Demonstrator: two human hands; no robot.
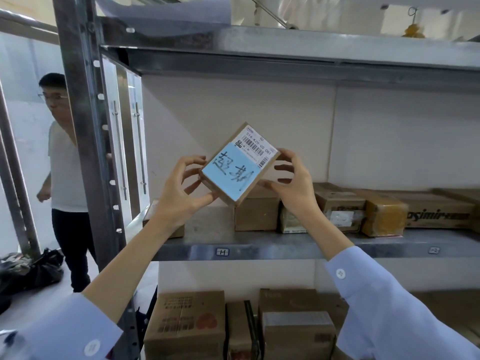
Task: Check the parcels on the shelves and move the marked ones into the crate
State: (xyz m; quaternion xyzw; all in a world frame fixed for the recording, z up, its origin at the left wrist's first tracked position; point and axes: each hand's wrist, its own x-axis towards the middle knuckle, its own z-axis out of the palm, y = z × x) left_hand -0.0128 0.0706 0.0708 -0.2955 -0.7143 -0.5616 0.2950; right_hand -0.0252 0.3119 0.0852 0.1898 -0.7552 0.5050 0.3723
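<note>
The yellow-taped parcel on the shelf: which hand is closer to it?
Right. The right hand grips the held box up-left of the yellow-taped parcel; the left hand grips that box's other side, farther left.

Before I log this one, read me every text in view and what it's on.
"516 K20-00 081": white shipping label on the held parcel.
"超期": handwritten on its blue note.
"H": tag on the shelf edge.
"osimir": partial, on the long box at right.
Too blurred: second shelf tag, print on lower cartons.
</note>
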